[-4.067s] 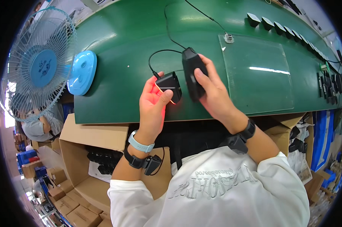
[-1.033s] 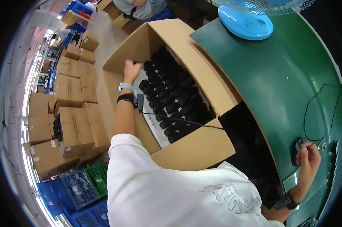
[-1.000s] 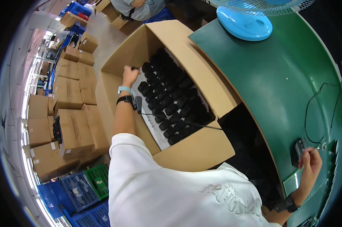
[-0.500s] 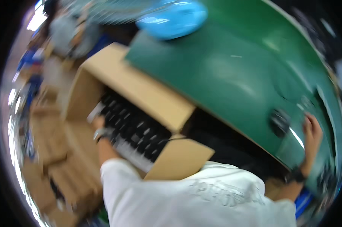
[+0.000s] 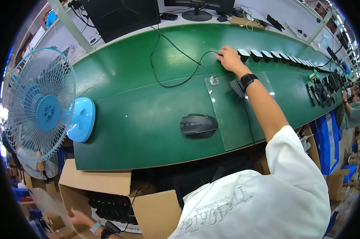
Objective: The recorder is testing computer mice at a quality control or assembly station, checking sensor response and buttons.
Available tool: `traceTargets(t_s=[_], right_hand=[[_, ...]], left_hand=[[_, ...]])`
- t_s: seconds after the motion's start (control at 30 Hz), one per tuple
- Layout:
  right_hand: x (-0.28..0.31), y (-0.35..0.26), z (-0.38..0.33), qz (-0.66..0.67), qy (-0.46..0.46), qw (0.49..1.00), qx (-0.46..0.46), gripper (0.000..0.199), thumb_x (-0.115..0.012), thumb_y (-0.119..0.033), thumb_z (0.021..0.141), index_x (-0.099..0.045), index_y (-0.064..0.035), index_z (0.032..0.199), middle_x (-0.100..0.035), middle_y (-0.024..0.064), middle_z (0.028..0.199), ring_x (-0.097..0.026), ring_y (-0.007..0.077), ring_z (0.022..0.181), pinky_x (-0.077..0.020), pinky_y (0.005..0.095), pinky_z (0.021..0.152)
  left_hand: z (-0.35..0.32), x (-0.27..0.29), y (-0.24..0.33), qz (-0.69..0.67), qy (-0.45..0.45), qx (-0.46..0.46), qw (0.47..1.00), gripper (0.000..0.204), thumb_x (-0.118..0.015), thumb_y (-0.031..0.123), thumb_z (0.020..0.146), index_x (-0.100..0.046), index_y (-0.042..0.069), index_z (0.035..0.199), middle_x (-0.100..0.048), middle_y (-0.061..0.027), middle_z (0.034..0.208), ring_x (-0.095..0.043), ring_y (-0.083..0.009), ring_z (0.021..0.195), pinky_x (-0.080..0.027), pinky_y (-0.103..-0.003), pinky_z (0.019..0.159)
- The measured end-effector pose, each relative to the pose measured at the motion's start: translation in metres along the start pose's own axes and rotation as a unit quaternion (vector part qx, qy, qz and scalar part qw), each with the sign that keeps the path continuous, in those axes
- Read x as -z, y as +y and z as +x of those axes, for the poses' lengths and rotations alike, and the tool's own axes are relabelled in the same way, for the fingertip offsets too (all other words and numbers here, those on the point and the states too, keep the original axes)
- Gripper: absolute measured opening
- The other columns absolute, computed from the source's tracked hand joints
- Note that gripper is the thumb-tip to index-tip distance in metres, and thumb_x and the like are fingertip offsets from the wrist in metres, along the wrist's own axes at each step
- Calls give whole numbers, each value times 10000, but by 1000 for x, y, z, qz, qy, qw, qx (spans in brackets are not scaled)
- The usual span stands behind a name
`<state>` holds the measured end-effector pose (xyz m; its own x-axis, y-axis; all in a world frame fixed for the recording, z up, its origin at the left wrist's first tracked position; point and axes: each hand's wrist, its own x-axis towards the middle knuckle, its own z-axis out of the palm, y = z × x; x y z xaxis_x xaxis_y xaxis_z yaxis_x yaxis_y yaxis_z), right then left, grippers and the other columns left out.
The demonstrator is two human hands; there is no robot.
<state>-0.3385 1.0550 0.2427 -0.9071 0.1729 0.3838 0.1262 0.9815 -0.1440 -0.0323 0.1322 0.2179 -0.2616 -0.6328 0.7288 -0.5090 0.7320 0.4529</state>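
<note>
My right hand point(image 5: 229, 57) is at the back of the green table, its fingers closed at the near end of a row of small black blocks with white tops point(image 5: 256, 55). A thin black cable point(image 5: 176, 85) loops across the table to its fingertips; what they grip is hidden. Low at the left, my left hand point(image 5: 79, 218) is at the side of an open cardboard box point(image 5: 94, 181), fingers apart and apparently holding nothing. Black pieces point(image 5: 112, 207) lie in rows inside the box. A black mouse point(image 5: 199, 125) rests on the table, left of a clear sheet point(image 5: 227, 131).
A blue desk fan point(image 5: 48, 113) stands at the table's left end. Monitors point(image 5: 198, 14) sit on a shelf behind. On the sheet is a small pale connector point(image 5: 214, 81). Black parts point(image 5: 323, 89) are heaped at the right, where another person's arm point(image 5: 345, 99) shows.
The view has swung from the box toward the table. My right hand has moved from beside the mouse to the row of blocks. My left hand has shifted from the black pieces to the box's side.
</note>
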Motion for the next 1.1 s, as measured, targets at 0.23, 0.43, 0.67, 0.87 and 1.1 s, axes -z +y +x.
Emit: traceTargets(t_s=[0.23,0.43,0.67,0.87,1.1], right_hand=[[65,-69,-56,398,-60,912,74,223,-601,-184,1029,-652,32,1055,-671,58,977,-577,146,854,-474,291,780],[134,-178,-179,647,-288,702,81,191,-674,-167,986,-634,20,981,-674,72,1018,-581,137,912,-489,309,804],[128,-185,-211,801,-248,530,-125,203,-675,-165,1011,-731,-4,1122,-700,16,1007,-629,89,958,-520,269,842],[121,-187,-221,763,-210,597,-131,132,-754,-59,929,-736,26,1028,-728,51,954,-676,92,907,-557,264,812],[107,-208,-226,765,-168,605,-142,122,-794,-14,877,-713,13,964,-728,66,924,-700,110,862,-575,250,761]], left_hand=[[-115,101,352,-396,-365,-266,799,124,-665,-11,884,-641,4,1005,-664,-131,1003,-634,-269,955,-501,-414,948],[-229,93,503,-534,-408,-376,638,665,-826,32,695,-560,29,1304,-558,-205,1328,-585,-393,1203,-526,-460,967],[-269,68,476,-552,-478,-362,579,632,-819,16,678,-582,3,1265,-596,-206,1266,-618,-350,1204,-536,-411,959],[-275,68,452,-564,-670,24,483,491,-943,176,741,-568,52,1033,-604,14,926,-573,-59,823,-525,-228,718],[-266,67,450,-613,-634,21,471,600,-986,210,691,-560,48,1080,-618,2,969,-594,-67,847,-531,-229,727]])
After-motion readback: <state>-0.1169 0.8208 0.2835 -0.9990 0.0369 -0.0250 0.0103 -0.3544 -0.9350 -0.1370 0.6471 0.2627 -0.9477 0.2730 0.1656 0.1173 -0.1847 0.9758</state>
